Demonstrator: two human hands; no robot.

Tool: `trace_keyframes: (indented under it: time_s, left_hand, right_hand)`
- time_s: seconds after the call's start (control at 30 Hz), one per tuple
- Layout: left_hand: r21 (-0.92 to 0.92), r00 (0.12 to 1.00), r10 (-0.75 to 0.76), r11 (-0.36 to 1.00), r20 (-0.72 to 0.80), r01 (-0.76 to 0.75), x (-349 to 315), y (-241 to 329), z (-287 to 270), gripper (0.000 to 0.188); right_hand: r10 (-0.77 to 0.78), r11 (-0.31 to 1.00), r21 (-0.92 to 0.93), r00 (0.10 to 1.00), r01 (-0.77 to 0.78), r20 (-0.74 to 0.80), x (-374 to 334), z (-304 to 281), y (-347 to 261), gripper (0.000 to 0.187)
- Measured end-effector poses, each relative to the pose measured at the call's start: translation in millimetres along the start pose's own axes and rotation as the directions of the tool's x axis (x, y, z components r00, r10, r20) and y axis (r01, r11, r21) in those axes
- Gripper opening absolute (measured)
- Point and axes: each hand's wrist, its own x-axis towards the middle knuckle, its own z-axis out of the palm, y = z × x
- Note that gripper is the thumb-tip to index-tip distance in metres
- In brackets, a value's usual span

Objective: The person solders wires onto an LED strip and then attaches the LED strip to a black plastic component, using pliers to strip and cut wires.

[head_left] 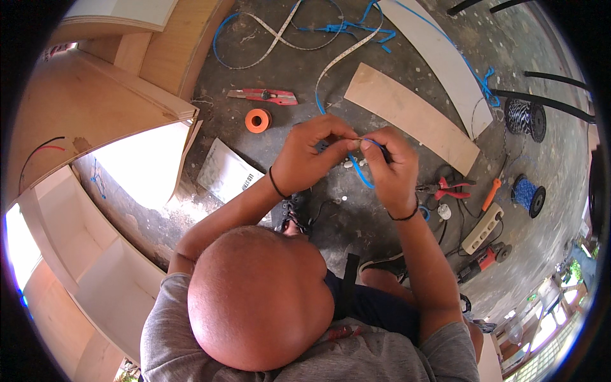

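Blue wire [361, 173] sits pinched at its end between fingertips of your left hand [305, 159] and right hand [389, 167], mid-joining by my guess; next needs a steady twist.

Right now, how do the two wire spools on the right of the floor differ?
The black-and-white wire spool lies farther from the person; the blue wire spool lies nearer, beside the white power strip. The first carries mottled black-and-white wire, the second solid blue. Both have black flanges and rest on the dark floor.
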Motion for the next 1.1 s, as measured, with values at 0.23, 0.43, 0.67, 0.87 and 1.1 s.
trace_keyframes:
  time_s: [0.23, 0.43, 0.67, 0.87, 1.1]
  left_hand:
    - [0.360, 0.996, 0.069, 0.929, 0.049, -0.082, 11.6, -1.4, 0.2, 0.010]
    - [0.448, 0.997, 0.051, 0.891, 0.057, -0.071, 1.4, -12.5, -8.8, 0.017]
    - [-0.406, 0.933, -0.352, 0.844, 0.076, 0.351, 7.5, -5.1, 13.4, 0.021]
    - [-0.102, 0.970, -0.223, 0.967, 0.101, 0.233, 17.7, -11.3, 5.0, 0.023]
    - [-0.026, 0.998, -0.055, 0.998, -0.005, 0.055, 24.7, -3.2, 14.8, 0.012]
  right_hand:
    - [-0.073, 0.997, -0.021, 0.997, 0.073, 0.013, 5.3, -3.1, 7.7, 0.012]
    - [-0.246, 0.968, -0.041, 0.969, 0.247, 0.034, 10.4, 0.4, 5.8, 0.011]
    - [-0.190, 0.979, -0.074, 0.982, 0.188, -0.019, -5.4, -3.3, 8.4, 0.011]
    - [-0.072, 0.997, 0.032, 0.996, 0.074, -0.052, 4.7, -6.9, 7.8, 0.016]
    - [-0.036, 0.988, 0.147, 0.998, 0.043, -0.050, 12.8, -18.1, 5.5, 0.017]
